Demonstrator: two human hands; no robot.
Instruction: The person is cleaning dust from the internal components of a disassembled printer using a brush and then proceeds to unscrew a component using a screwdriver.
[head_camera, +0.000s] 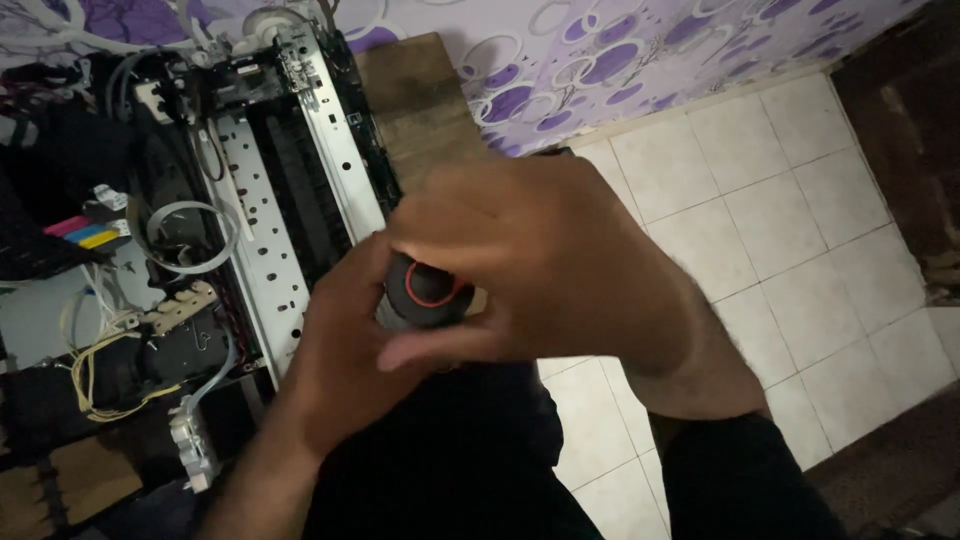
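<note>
Two hands grasp one small dark cylinder with a red ring (428, 290); left hand (345, 350) wraps below, right hand (530, 260) grips its top; opened printer (270, 180) just beside, on wooden surface (420, 100).

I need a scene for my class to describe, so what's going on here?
A person holds a small dark cylinder with a red ring in both hands: the left hand grips it from below, the right hand closes over its top. Beside them, on the left, lies an opened printer with bare metal frame, cables and coloured ink tanks. A tiled floor lies below.
</note>
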